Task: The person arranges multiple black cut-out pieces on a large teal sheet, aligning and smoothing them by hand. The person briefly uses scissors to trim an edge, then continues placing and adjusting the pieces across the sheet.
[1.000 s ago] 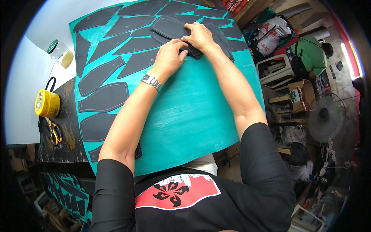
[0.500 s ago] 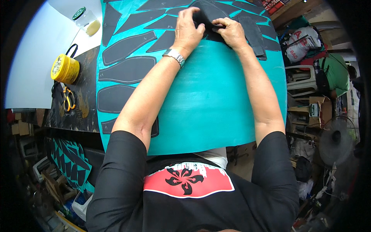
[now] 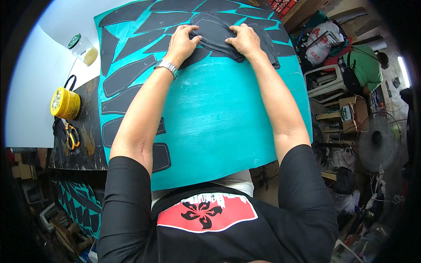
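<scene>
Hands press on a stack of dark grey cut pieces (image 3: 219, 37) at the far end of the teal board (image 3: 219, 118). Left hand (image 3: 183, 40) grips the stack's left edge, fingers curled over it; right hand (image 3: 246, 40) clamps its right side. More dark pieces (image 3: 127, 76) lie flat to the left, and a yellow tub (image 3: 66, 104) sits beyond the board's left edge.

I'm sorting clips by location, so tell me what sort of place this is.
Most likely a small craft workshop. Both hands, left hand and right hand, press a stack of dark cut pieces on a teal board. Yellow-handled scissors lie on the bench, and cluttered crates and a floor fan stand alongside.
</scene>
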Available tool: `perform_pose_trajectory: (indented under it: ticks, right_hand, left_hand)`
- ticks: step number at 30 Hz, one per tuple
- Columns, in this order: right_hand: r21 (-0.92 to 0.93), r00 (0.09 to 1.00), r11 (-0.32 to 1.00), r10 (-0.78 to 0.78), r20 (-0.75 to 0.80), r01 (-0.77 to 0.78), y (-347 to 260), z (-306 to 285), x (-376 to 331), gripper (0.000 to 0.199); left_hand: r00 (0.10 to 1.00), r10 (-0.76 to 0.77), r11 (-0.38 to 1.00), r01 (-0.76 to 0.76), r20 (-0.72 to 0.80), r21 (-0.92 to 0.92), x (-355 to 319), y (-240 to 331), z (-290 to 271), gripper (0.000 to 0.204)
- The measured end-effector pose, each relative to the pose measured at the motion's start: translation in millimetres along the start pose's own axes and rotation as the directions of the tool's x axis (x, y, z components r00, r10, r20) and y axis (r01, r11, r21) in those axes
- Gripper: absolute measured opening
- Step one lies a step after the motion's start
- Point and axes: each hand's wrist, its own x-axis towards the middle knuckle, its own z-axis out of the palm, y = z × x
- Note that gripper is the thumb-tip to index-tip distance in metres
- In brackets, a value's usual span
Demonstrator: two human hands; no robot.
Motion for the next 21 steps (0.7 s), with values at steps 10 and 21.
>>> perform_pose_trajectory:
  ticks: [10, 21]
  right_hand:
    - [-0.076, 0.931, 0.965, -0.262, -0.256, 0.250, -12, 18, -25, 0.030]
    - [0.115, 0.959, 0.989, -0.122, 0.257, 0.095, 20, -17, 1, 0.058]
  left_hand:
    - [0.992, 0.024, 0.997, -0.015, -0.123, 0.075, 24, -2, 26, 0.062]
    - [0.969, 0.244, 0.946, -0.248, -0.047, -0.207, -3, 10, -47, 0.020]
